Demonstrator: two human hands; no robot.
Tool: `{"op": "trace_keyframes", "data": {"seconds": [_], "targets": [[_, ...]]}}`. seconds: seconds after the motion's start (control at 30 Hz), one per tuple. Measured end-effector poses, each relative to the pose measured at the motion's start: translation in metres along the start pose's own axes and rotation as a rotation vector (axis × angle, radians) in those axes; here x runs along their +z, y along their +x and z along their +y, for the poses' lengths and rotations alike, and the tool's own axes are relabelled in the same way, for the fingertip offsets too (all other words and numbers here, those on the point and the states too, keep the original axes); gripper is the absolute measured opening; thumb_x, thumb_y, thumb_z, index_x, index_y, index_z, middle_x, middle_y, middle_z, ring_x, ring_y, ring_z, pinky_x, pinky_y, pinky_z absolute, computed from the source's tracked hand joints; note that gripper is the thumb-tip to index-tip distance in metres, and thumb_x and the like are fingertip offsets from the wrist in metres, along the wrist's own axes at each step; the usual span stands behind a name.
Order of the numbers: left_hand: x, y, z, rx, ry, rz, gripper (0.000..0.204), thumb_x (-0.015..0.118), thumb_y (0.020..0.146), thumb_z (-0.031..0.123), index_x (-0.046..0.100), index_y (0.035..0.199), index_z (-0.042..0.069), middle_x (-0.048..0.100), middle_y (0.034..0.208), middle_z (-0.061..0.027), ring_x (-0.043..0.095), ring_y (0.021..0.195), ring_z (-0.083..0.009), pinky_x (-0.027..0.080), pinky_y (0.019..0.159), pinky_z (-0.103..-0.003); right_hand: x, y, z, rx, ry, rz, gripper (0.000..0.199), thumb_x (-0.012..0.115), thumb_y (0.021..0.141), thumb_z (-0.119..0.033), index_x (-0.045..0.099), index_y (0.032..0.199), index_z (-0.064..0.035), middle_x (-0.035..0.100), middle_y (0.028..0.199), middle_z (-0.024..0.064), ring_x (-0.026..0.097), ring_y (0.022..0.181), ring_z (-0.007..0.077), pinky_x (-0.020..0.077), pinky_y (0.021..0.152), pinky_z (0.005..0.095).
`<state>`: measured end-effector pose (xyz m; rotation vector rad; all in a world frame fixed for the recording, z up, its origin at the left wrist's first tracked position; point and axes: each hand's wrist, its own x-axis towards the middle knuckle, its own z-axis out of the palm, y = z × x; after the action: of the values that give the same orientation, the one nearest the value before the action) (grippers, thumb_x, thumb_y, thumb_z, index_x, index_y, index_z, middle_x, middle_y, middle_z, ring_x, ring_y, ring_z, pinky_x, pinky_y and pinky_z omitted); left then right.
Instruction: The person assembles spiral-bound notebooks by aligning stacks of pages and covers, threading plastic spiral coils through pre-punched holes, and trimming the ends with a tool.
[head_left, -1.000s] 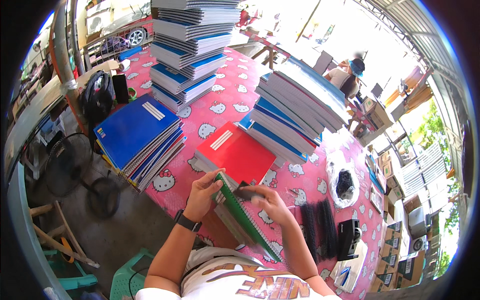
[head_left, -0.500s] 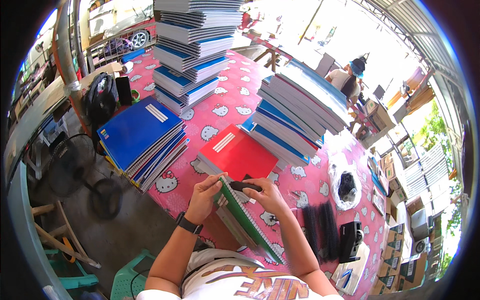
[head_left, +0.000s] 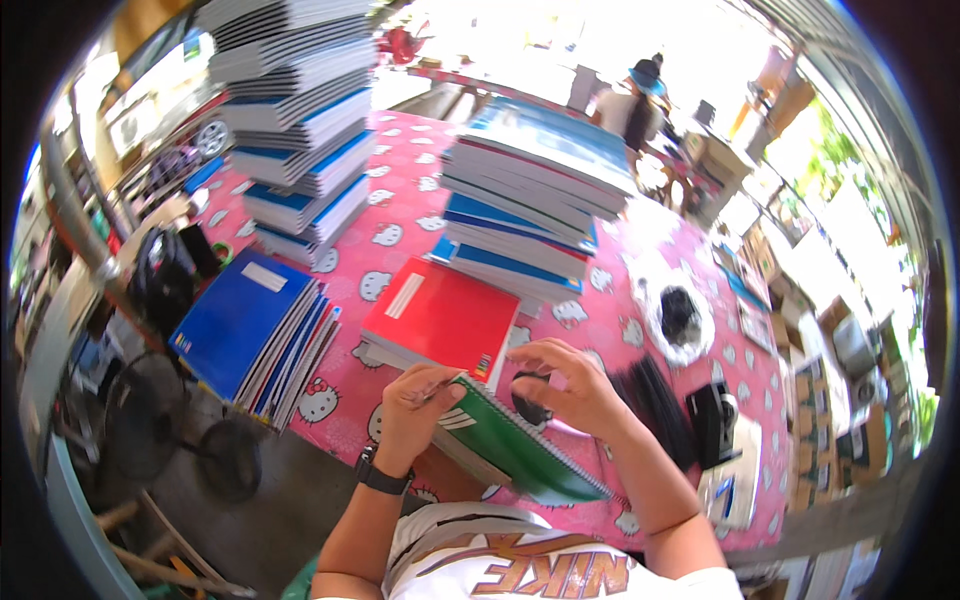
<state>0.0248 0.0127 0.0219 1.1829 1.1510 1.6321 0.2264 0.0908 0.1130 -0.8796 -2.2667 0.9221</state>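
A green spiral-bound notebook (head_left: 510,448) stands tilted in front of me, its coil running along the upper right edge. My left hand (head_left: 420,402) pinches the notebook's top corner; a dark watch band is on that wrist. Close to the coil, my right hand (head_left: 575,388) curls around a black hand tool (head_left: 530,400), its tip mostly hidden by the fingers. Just beyond the notebook lies a red-covered notebook (head_left: 440,312) on top of a low pile. Left of that is a pile of spiral notebooks with a blue cover (head_left: 240,320) uppermost.
Tall notebook stacks (head_left: 300,130) (head_left: 540,170) rise from the pink patterned tabletop (head_left: 390,235). Rightward are black binding coils (head_left: 655,410), a plastic bag with black contents (head_left: 682,315) and a black device (head_left: 712,425). A fan (head_left: 150,400) stands left. Another person (head_left: 630,110) sits farther back.
My view has shifted, so the stacks appear farther left. The right hand has moved off the coil, its fingers loosened around the black tool. More of the green cover faces me.
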Motion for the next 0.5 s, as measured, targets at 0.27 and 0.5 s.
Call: {"op": "trace_keyframes", "data": {"seconds": [0.27,0.5], "targets": [[0.041,-0.011,0.018,0.261,-0.035,-0.099,0.014,0.07,0.075,0.0,0.067,0.089,0.002,0.064,0.085,-0.0073,0.062,0.078,-0.0142,0.049,0.069,-0.026,0.01,-0.031,-0.033,-0.124,0.03,0.096,0.021,0.07,0.079,-0.018,0.058,0.087,-0.0023,0.055,0.075,0.0093,0.056,0.071,0.0234,0.046,0.063,0.0328],[0.042,-0.023,0.037,0.269,0.083,-0.031,0.014,0.07,0.077,0.006,0.064,0.089,0.003,0.064,0.082,-0.0087,0.063,0.077,-0.0156,0.049,0.068,-0.026,0.022,-0.034,-0.041,-0.284,-0.225,0.168,0.02,0.067,0.08,-0.019,0.058,0.083,-0.0017,0.056,0.072,0.0109,0.055,0.068,0.0285,0.0452,0.059,0.0359]]}}
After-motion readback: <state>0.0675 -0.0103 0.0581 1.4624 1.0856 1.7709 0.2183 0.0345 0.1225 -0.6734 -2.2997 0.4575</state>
